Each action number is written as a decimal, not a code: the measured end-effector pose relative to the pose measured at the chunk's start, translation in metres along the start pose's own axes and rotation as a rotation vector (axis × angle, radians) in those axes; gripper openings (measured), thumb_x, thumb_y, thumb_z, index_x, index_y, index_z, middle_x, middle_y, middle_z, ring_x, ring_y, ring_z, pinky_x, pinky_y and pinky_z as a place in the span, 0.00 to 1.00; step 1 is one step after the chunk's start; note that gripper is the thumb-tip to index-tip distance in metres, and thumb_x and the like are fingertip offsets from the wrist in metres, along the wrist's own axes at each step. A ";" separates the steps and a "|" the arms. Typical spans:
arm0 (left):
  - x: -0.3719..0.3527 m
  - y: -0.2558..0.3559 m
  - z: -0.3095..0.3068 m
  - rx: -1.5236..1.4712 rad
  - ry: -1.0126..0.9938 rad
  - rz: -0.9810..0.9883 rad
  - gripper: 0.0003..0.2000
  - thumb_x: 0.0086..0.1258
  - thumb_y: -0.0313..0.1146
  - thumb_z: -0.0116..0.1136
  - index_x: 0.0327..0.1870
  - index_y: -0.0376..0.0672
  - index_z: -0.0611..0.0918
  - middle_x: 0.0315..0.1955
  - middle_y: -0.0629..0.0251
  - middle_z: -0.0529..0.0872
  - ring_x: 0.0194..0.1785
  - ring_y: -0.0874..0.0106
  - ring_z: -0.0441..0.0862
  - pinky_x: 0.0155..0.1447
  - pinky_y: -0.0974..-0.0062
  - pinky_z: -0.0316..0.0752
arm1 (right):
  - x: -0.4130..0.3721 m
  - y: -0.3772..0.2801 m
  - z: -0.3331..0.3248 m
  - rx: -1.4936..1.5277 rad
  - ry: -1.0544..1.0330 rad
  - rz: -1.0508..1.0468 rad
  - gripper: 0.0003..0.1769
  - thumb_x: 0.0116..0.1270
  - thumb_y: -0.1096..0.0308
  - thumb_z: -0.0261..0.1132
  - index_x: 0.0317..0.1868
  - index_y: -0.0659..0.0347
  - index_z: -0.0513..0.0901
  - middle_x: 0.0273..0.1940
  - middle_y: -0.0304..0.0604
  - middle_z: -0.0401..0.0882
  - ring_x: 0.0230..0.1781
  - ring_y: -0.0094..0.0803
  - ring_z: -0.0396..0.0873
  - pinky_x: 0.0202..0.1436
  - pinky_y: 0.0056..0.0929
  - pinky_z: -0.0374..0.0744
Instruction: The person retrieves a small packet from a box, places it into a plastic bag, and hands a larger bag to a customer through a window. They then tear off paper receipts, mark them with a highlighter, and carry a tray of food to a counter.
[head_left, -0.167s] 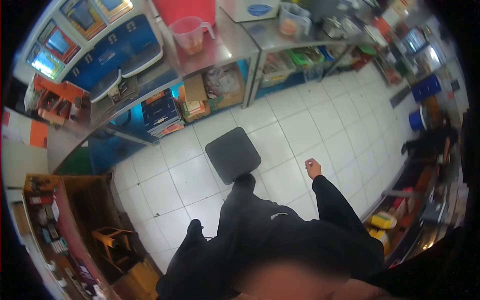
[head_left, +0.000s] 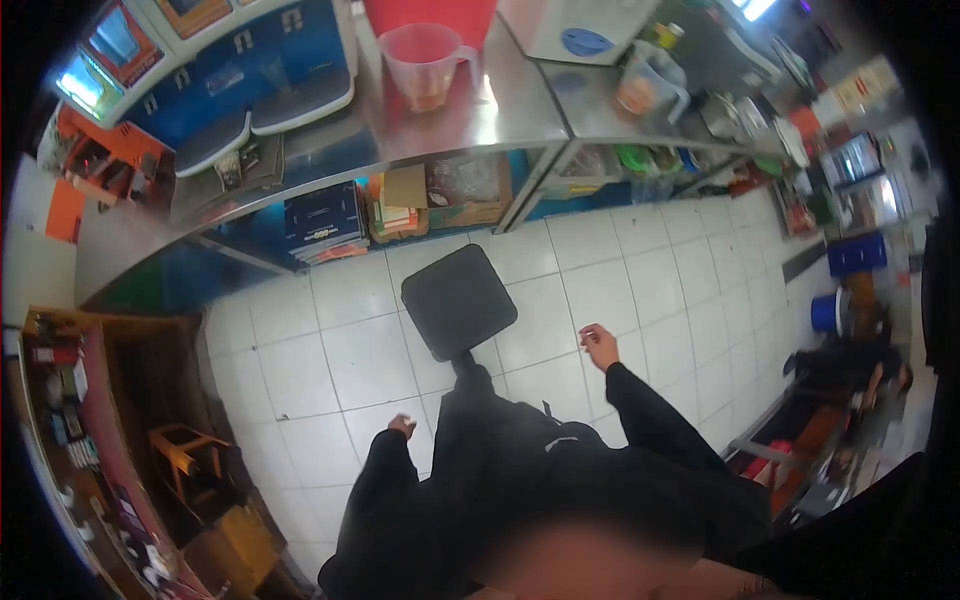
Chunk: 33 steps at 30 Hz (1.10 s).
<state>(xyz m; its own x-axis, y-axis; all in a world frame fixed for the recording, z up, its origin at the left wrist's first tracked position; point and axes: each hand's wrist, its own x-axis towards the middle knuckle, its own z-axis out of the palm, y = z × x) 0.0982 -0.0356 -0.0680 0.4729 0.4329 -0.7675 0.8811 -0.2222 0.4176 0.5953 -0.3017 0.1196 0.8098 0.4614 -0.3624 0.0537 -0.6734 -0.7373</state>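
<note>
Collision with the black square stool [head_left: 458,300] is what I am watching for. It is standing on the white tiled floor [head_left: 300,375] directly ahead of the person, and a dark-clothed leg [head_left: 470,372] is reaching right up to its near edge. Neither hand is resting on any support. In my judgement a caught foot could be tipping the stool or pitching the person toward the steel counter [head_left: 500,120] beyond it, where a pink measuring jug [head_left: 425,62] with a little orange liquid is sitting.

The right hand [head_left: 598,345] is hanging out in front of a black sleeve, fingers half-curled, gripping nothing and touching nothing. It is hovering above bare tiles just right of the stool. The left hand [head_left: 402,426] is barely peeking out of its cuff, lower than the stool and to its left. It is looking loosely bent, but I cannot tell whether anything is inside it.

Moving outward, I am seeing stacked blue boxes [head_left: 325,225] and a cardboard box [head_left: 405,185] crowding the shelf under the counter. A clear jug [head_left: 648,90] with orange contents is sitting farther along the steel top. An orange wooden stool [head_left: 185,445] is standing at the left, and a blue bucket [head_left: 828,312] is sitting at the far right.
</note>
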 end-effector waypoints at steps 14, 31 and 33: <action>0.263 0.324 -0.083 -0.085 0.958 -0.510 0.40 0.62 0.66 0.53 0.75 0.62 0.59 0.73 0.43 0.49 0.71 0.41 0.54 0.64 0.32 0.53 | 0.535 -0.122 0.339 -0.207 -0.413 -0.683 0.14 0.68 0.64 0.63 0.49 0.62 0.79 0.39 0.44 0.84 0.37 0.32 0.82 0.42 0.31 0.78; 0.275 0.314 -0.083 -0.174 1.040 -0.501 0.38 0.58 0.61 0.62 0.71 0.60 0.68 0.70 0.44 0.56 0.71 0.48 0.56 0.65 0.41 0.51 | 0.644 -0.092 0.428 -0.560 -0.205 -0.541 0.19 0.60 0.60 0.68 0.48 0.63 0.85 0.42 0.54 0.85 0.35 0.42 0.85 0.41 0.36 0.80; 0.272 0.314 -0.084 -0.215 1.059 -0.484 0.37 0.58 0.61 0.62 0.71 0.61 0.68 0.70 0.45 0.56 0.71 0.48 0.56 0.65 0.40 0.51 | 0.616 -0.118 0.381 -0.221 -0.183 -0.536 0.14 0.62 0.65 0.67 0.44 0.64 0.86 0.41 0.50 0.85 0.37 0.35 0.84 0.42 0.32 0.80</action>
<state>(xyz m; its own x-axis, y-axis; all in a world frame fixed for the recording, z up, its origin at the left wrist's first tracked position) 0.5028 0.0851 -0.1045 -0.2422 0.9621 -0.1254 0.8984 0.2712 0.3454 0.8655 0.2818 -0.2335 0.5241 0.8479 -0.0798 0.5624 -0.4149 -0.7152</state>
